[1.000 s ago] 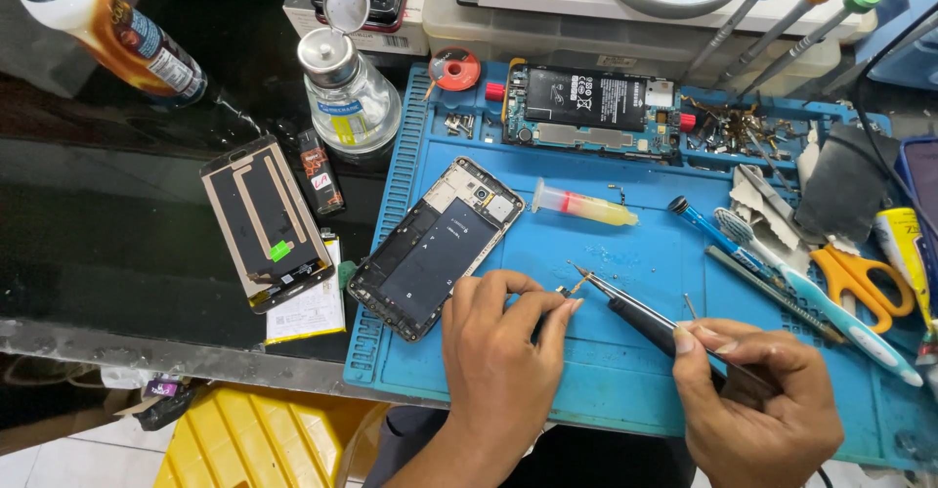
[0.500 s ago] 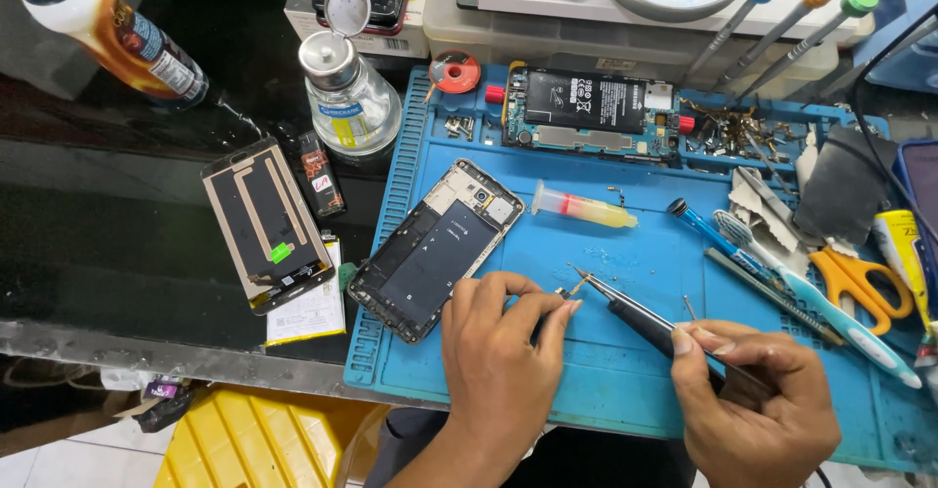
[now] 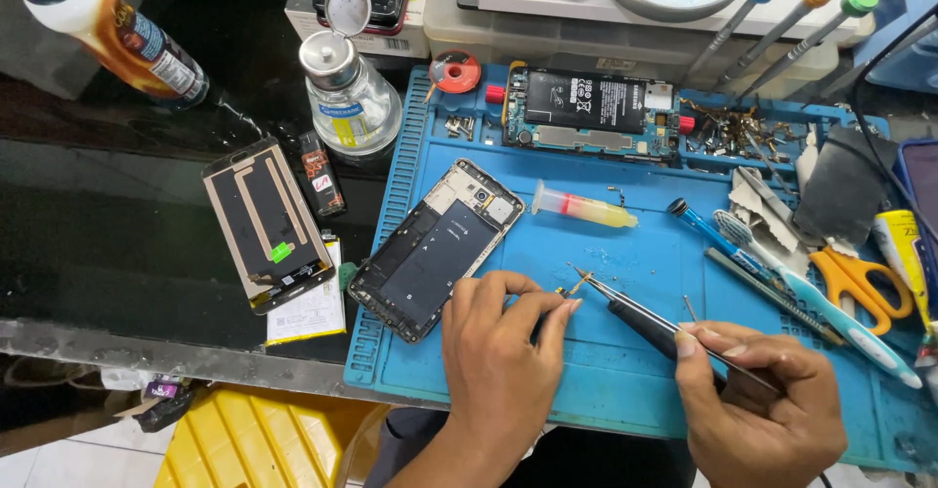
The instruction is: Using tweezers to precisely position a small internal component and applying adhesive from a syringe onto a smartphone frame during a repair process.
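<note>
A person works at a phone-repair bench, seen from above. The left hand rests on a blue work mat, its fingers curled and pinched shut on a tiny gold-coloured part, pressing it to the mat. The right hand is closed in a pen grip around a dark-handled soldering iron, whose fine tip meets the small part from the right.

Judging by this, the step in hand is soldering or heating that small part; the next move seems to call for a steady tip and a firm pinch, since the part is very small and could slip.

The part is too tiny to tell its shape in detail; it glints brass-yellow, and lies near the middle of the mat's front half. Just left of it lies an open phone frame, tilted, its inside exposed. Further back sit a circuit board with battery and a small syringe of yellowish paste.
</note>
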